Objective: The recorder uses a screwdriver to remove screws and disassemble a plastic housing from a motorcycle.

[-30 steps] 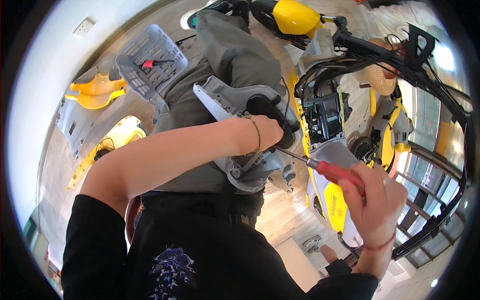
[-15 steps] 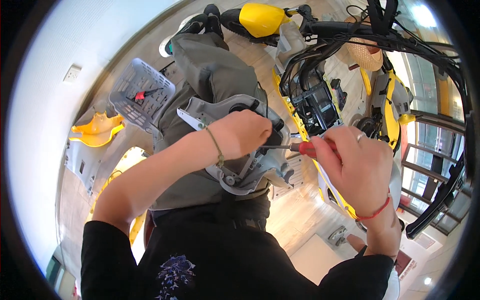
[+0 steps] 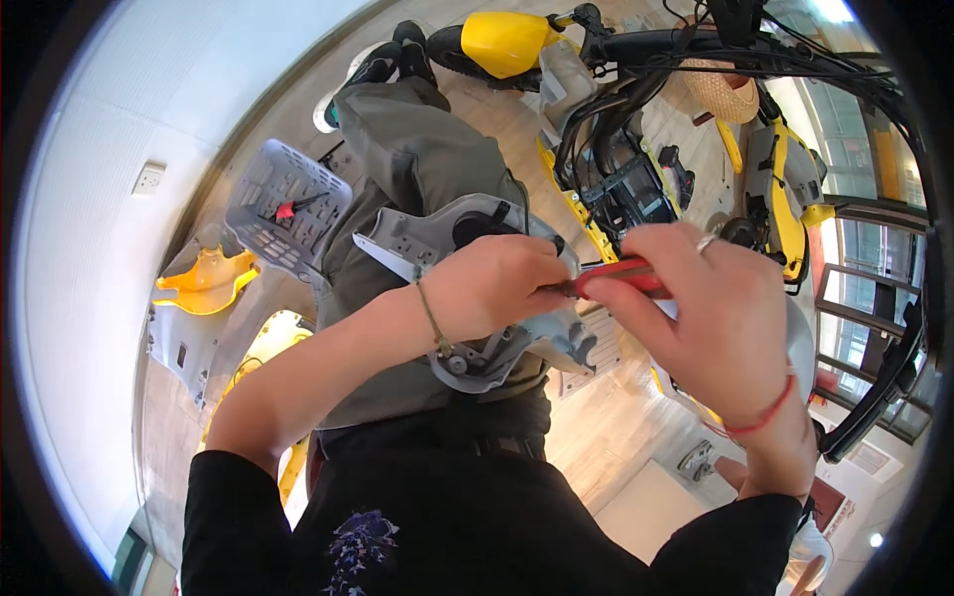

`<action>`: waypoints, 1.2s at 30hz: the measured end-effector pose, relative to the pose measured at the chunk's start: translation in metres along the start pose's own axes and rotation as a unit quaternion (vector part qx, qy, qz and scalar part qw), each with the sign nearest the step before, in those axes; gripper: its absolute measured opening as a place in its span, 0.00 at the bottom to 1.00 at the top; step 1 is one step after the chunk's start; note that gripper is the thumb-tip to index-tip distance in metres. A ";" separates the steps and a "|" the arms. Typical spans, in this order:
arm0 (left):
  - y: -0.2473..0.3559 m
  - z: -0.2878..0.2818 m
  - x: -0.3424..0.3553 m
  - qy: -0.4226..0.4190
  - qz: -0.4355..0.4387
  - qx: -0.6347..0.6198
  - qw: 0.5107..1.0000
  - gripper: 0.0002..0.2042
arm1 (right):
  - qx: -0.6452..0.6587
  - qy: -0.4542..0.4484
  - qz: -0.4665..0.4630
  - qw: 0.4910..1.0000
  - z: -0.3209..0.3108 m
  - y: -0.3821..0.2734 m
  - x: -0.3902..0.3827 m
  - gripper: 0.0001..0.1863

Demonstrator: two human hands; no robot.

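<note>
My right hand (image 3: pixel 711 313) grips the red handle of a screwdriver (image 3: pixel 628 276), which points left toward my other hand. My left hand (image 3: pixel 492 283) is closed in a pinch, its fingertips touching the front of the screwdriver; they hide the shaft and tip, and whatever they may hold. Beneath both hands, a grey moulded plastic panel (image 3: pixel 407 233) rests on my lap, with a pale flat strip along its left edge. Round black parts show on the panel's far side, and my left hand covers its middle.
At left stand a grey slotted basket (image 3: pixel 283 199) with a red-ended cable and a yellow plastic cover (image 3: pixel 209 283). To the right is a partly stripped yellow two-wheeler frame (image 3: pixel 621 184) with hanging cables. A straw hat (image 3: pixel 723 97) lies beyond it.
My right hand has brought the screwdriver leftward and slightly up, up to my left fingertips. Its bare shaft, visible before, is now hidden. The whole view has shifted a little.
</note>
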State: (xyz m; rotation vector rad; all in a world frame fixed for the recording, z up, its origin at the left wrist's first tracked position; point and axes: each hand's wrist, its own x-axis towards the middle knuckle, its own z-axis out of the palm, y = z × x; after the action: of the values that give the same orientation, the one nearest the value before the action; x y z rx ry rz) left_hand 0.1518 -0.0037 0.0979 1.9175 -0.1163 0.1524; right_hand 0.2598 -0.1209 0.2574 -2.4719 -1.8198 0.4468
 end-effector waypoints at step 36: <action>0.007 -0.007 0.012 0.016 0.033 -0.002 0.999 0.09 | -0.029 -0.002 0.018 0.999 0.008 0.018 -0.004 0.10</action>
State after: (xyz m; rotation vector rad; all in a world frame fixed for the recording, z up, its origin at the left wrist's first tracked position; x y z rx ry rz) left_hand 0.1623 0.0007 0.1091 1.9070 -0.1590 0.2275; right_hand 0.2728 -0.1317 0.2468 -2.5479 -1.8169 0.4058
